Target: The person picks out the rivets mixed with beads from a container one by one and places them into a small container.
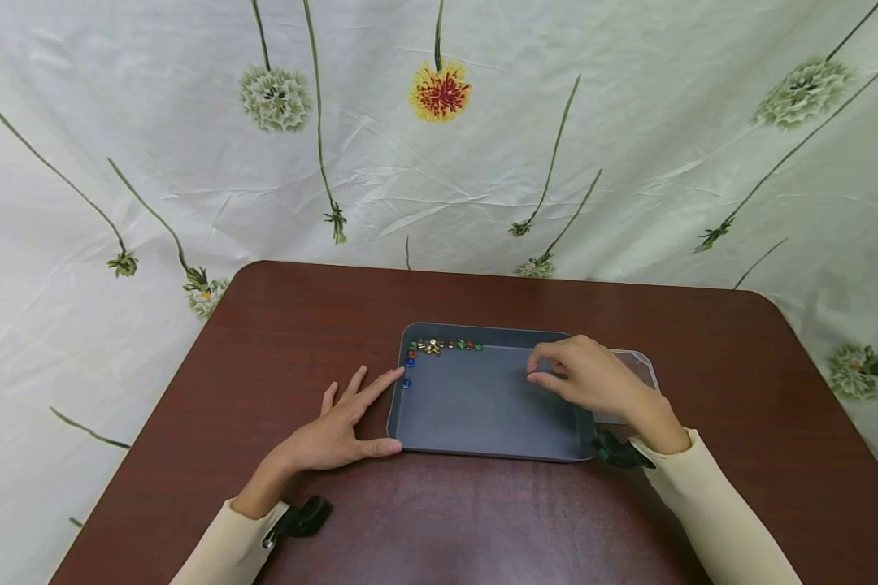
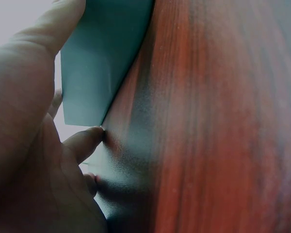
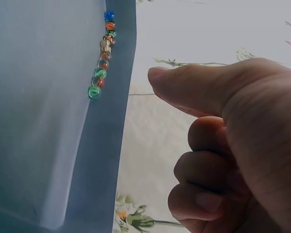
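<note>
A grey tray [image 1: 493, 406] lies on the table, with several glass marbles [image 1: 461, 345] lined along its back wall and left corner. Among them sits a small gold-coloured cluster [image 1: 431, 347]. My left hand [image 1: 334, 439] is spread at the tray's left side, index fingertip and thumb at its rim; the left wrist view shows these fingers beside the tray wall [image 2: 104, 58]. Over the tray's right part hovers my right hand [image 1: 588, 375], thumb and index apart. In the right wrist view the thumb [image 3: 194, 87] extends, the other fingers curl loosely, and nothing shows between them.
A clear plastic container [image 1: 635, 367] stands against the tray's right side, partly hidden by the right hand. The dark red wooden table [image 1: 322, 301] extends around the tray. Behind it hangs a white cloth [image 1: 380, 162] with a flower print.
</note>
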`<action>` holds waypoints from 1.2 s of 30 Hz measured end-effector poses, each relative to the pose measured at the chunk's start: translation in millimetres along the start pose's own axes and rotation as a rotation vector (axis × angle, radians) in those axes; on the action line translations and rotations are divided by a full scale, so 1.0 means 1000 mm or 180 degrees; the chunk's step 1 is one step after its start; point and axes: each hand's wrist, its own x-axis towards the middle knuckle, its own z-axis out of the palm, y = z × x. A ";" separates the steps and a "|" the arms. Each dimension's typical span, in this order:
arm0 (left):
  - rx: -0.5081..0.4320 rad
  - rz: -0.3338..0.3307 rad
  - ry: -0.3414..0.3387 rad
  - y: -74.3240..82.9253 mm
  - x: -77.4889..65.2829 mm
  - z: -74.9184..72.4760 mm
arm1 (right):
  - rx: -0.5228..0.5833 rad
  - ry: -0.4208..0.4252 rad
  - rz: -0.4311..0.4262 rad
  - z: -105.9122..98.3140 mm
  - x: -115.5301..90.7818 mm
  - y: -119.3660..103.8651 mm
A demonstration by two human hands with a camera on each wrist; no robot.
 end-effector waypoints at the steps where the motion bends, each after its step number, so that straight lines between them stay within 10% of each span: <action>1: 0.0000 -0.0003 0.0000 0.000 0.000 0.000 | 0.0000 -0.0006 -0.0015 0.001 0.002 -0.001; 36: 0.0004 0.0023 0.0015 0.000 0.001 0.001 | 0.0161 -0.0271 -0.0253 0.017 0.083 -0.018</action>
